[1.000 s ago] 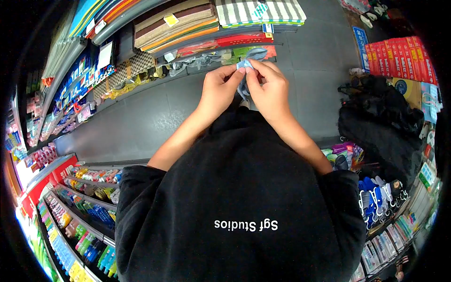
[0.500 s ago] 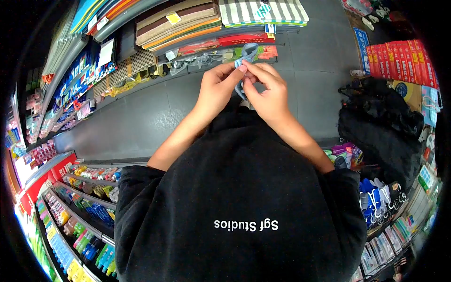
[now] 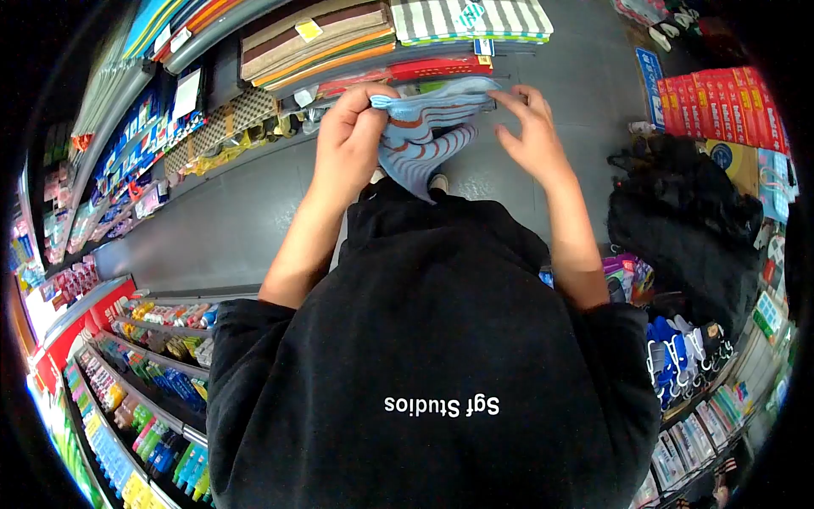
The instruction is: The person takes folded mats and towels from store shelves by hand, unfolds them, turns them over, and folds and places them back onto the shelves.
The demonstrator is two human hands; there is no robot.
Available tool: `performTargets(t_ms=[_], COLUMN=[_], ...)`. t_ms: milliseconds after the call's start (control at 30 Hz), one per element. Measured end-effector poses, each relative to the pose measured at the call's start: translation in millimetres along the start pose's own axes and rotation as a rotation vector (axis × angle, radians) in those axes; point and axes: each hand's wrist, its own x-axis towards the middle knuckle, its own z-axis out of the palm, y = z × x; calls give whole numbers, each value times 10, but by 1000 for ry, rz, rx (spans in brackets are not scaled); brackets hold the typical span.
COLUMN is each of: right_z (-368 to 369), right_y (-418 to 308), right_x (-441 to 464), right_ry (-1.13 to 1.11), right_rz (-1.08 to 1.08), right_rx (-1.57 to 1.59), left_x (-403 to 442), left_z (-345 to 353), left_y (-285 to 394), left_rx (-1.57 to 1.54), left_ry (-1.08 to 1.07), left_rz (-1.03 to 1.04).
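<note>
A light blue cloth with wavy brown and white stripes (image 3: 424,140) hangs spread between my hands, above the grey floor. Its left corner is pinched between the thumb and fingers of my left hand (image 3: 352,136). At the cloth's upper right corner is my right hand (image 3: 534,136), its thumb and fingers apart and the index fingertip close to the edge. Whether that fingertip touches the cloth cannot be made out. The lower point of the cloth hangs near my waist.
Folded striped towels (image 3: 471,21) and brown mats (image 3: 318,42) are stacked on the shelf ahead. Red boxes (image 3: 725,106) stand at the right, above a black furry heap (image 3: 687,220). Shelves of bottles and tubes (image 3: 161,382) are at the lower left.
The cloth, bunched between my fingers before, is now opened out. My hands have moved apart, the left one leftward and the right one rightward, and the right fingers have spread.
</note>
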Motion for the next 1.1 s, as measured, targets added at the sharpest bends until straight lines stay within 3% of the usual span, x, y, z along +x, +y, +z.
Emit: performTargets(t_ms=[200, 267, 433, 600, 700, 767, 833, 867, 967, 1033, 1100], right_z=[34, 0, -517, -1048, -1189, -1169, -1117, -1055, -1040, -948, -777], right_y=[504, 598, 513, 47, -244, -394, -429, -440, -571, -684, -854], right_x=[-96, -128, 54, 262, 304, 320, 311, 308, 384, 389, 429], right_ry=[-203, -385, -192, -204, -71, -66, -236, -54, -14, -184, -151], right_rz=[-53, -74, -90, -180, -251, -266, -292, -411, -404, -401, -565], right_rx=[-245, -264, -59, -100, -7, -54, -99, -74, 6, 42, -16], left_x=[-30, -25, -54, -84, -36, -44, -37, -19, -4, 22, 59], left_z=[-129, -256, -696, -988, -970, -983, -1011, -999, -895, -785, -616], left_y=[221, 260, 143, 16, 23, 9, -37, -50, -73, -57, -47], left_rx=[2, 12, 119, 16, -101, -116, -156, -157, -229, -191, 9], left_ry=[-22, 8, 306, 435, 513, 520, 493, 488, 470, 504, 410], left_rz=[135, 175, 89, 40, 81, 89, 70, 72, 77, 5, 9])
